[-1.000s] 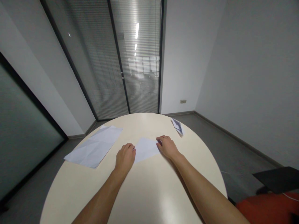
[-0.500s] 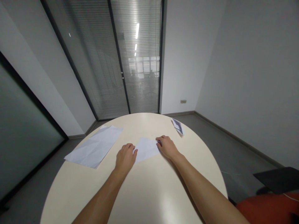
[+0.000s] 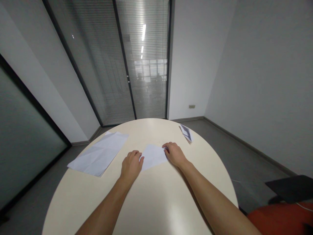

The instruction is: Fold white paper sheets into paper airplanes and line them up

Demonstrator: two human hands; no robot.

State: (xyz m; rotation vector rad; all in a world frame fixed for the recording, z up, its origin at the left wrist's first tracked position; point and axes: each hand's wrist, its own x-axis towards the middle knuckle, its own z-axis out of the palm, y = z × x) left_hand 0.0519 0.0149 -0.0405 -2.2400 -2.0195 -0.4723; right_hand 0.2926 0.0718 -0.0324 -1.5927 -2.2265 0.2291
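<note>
Sheet (image 3: 153, 157) between left fingers (image 3: 135, 153) and right fingers (image 3: 167, 145), curled, pinch unclear, creased paper (image 3: 100, 155) left, folded piece (image 3: 186, 133) right

No readable text, label, brand, number or sign anywhere in view.
</note>
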